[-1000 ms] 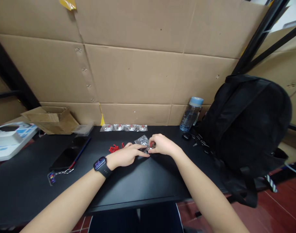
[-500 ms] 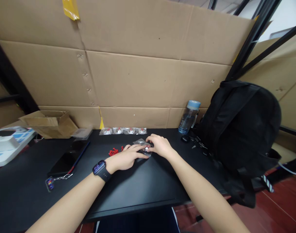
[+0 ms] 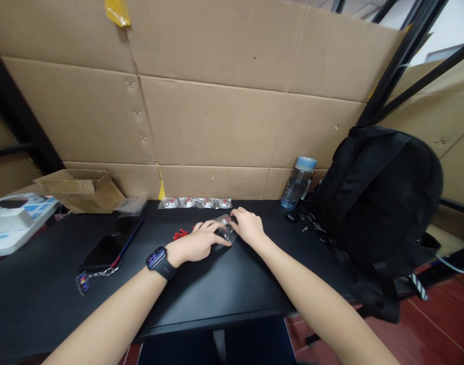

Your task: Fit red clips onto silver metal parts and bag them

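Observation:
A small clear plastic bag [image 3: 228,233] lies on the black table between my hands, with something silver and red near its upper end. My left hand [image 3: 197,242], wearing a dark smartwatch [image 3: 156,258], holds the bag's left side with thumb and forefinger apart at its edges. Curled fingers of my right hand [image 3: 249,225] grip the bag's upper right side; its fingertips partly cover the contents. Beside my left hand is a small heap of red cords [image 3: 180,234], partly hidden. Behind the hands, several bagged silver round pieces with red marks [image 3: 188,203] form a row.
At left are a phone [image 3: 112,243] with a keychain [image 3: 83,281], an opened cardboard box [image 3: 83,192] and a white power strip [image 3: 11,238]. A water bottle [image 3: 297,185], keys [image 3: 308,220] and a black backpack [image 3: 387,213] stand or lie at right. Cardboard panels [image 3: 216,126] wall the back.
My right fingers have shifted slightly to the upper part of the bag, and more of the clear bag shows between the hands. The whole view has moved slightly.

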`<state>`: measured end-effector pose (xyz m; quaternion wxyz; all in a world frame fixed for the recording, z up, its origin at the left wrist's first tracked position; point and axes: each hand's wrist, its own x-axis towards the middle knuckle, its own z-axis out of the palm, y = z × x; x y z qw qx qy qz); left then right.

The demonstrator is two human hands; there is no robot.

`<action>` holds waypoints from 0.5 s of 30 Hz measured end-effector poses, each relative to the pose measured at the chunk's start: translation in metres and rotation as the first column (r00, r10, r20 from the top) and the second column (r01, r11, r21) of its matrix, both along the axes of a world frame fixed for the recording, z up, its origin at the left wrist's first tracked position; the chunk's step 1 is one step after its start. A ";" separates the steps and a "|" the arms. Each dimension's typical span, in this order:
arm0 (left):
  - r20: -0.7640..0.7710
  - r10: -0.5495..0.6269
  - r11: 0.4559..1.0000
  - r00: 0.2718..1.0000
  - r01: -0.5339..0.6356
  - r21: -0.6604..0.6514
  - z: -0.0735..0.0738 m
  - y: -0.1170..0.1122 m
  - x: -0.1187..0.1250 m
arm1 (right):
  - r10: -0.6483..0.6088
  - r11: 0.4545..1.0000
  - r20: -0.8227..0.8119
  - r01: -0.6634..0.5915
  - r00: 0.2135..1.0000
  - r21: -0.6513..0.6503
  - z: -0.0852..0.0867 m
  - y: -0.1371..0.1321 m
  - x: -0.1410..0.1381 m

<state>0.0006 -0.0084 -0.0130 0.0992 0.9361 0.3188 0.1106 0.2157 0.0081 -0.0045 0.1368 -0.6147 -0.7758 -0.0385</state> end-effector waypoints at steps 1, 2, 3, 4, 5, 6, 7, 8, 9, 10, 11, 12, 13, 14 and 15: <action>0.019 0.001 1.000 1.000 -0.001 0.015 0.000 0.000 0.000 | 0.019 1.000 -0.023 -0.019 1.000 -0.007 0.000 0.001 0.002; 0.035 0.002 0.999 0.999 -0.003 0.034 0.001 0.001 0.000 | 0.066 0.998 -0.057 -0.067 0.996 -0.021 0.001 0.002 0.005; 0.049 0.006 0.999 0.999 -0.009 0.054 0.003 0.001 0.000 | 0.138 0.989 -0.105 -0.143 0.985 -0.040 0.002 0.003 0.010; 0.061 0.017 0.997 0.998 -0.022 0.072 0.004 0.001 0.000 | 0.225 0.969 -0.169 -0.238 0.959 -0.059 0.004 0.005 0.015; 0.074 0.039 0.995 0.996 -0.046 0.090 0.006 0.001 0.000 | 0.312 0.939 -0.244 -0.337 0.918 -0.068 0.006 0.007 0.020; 0.086 0.070 0.991 0.994 -0.079 0.107 0.007 0.002 0.000 | 0.374 0.909 -0.320 -0.412 0.871 -0.060 0.007 0.010 0.026; 0.099 0.110 0.984 0.989 -0.122 0.127 0.008 0.002 0.001 | 0.411 0.889 -0.375 -0.456 0.831 -0.037 0.008 0.012 0.032; 0.110 0.154 0.974 0.982 -0.169 0.150 0.008 0.002 0.001 | 0.429 0.882 -0.402 -0.472 0.809 -0.009 0.008 0.015 0.036; 0.119 0.196 0.961 0.973 -0.215 0.175 0.008 0.003 0.002 | 0.436 0.882 -0.403 -0.471 0.805 0.015 0.008 0.017 0.040; 0.124 0.230 0.947 0.965 -0.252 0.200 0.007 0.004 0.003 | 0.440 0.884 -0.386 -0.466 0.811 0.028 0.006 0.019 0.042; 0.125 0.254 0.935 0.959 -0.277 0.221 0.005 0.005 0.004 | 0.446 0.884 -0.363 -0.467 0.818 0.032 0.004 0.020 0.043; 0.125 0.268 0.928 0.955 -0.291 0.235 0.004 0.006 0.005 | 0.455 0.879 -0.344 -0.476 0.821 0.027 0.002 0.020 0.043; 0.123 0.271 0.925 0.955 -0.294 0.242 0.003 0.007 0.006 | 0.467 0.872 -0.336 -0.490 0.818 0.020 0.000 0.021 0.041; 0.121 0.267 0.926 0.956 -0.289 0.243 0.001 0.009 0.007 | 0.480 0.864 -0.336 -0.504 0.811 0.017 -0.002 0.021 0.039; 0.119 0.261 0.929 0.958 -0.283 0.240 0.001 0.009 0.007 | 0.491 0.857 -0.338 -0.514 0.803 0.023 -0.004 0.020 0.037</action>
